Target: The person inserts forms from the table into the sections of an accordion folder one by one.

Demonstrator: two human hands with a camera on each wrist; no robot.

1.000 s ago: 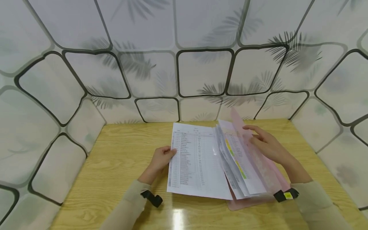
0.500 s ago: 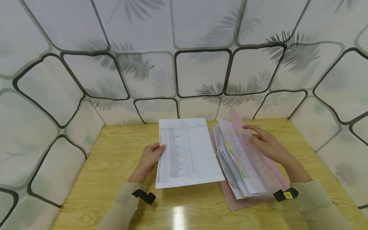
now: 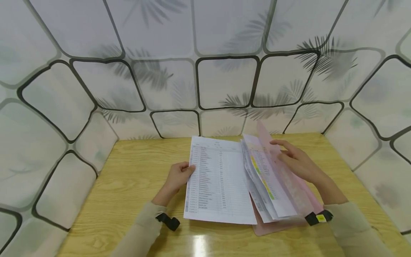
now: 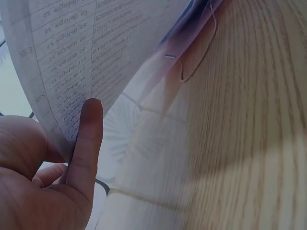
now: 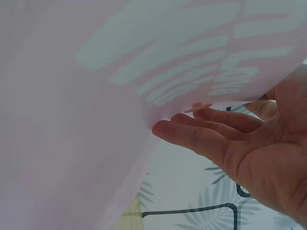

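My left hand (image 3: 179, 177) pinches a printed sheet of paper (image 3: 219, 182) by its left edge. In the left wrist view the thumb is on one side of the sheet (image 4: 62, 52) and a finger lies along the other. The sheet's right edge meets a stack of papers (image 3: 268, 178), the top one marked yellow and green, inside a translucent pink folder (image 3: 273, 226). My right hand (image 3: 297, 160) touches the folder's raised cover; in the right wrist view its nearly straight fingers rest against the cover (image 5: 86, 143), beside a small round snap (image 5: 198, 108). The thumb is partly hidden.
A wooden table (image 3: 128, 192) lies beneath everything. Patterned white panels (image 3: 224, 82) close in its back and both sides. A thin cord (image 4: 196, 69) with a small metal tip hangs by the folder in the left wrist view.
Half a second ago the sheet was farther left, apart from the stack; my left hand has brought it back right against the papers. My right hand and the folder have stayed put.
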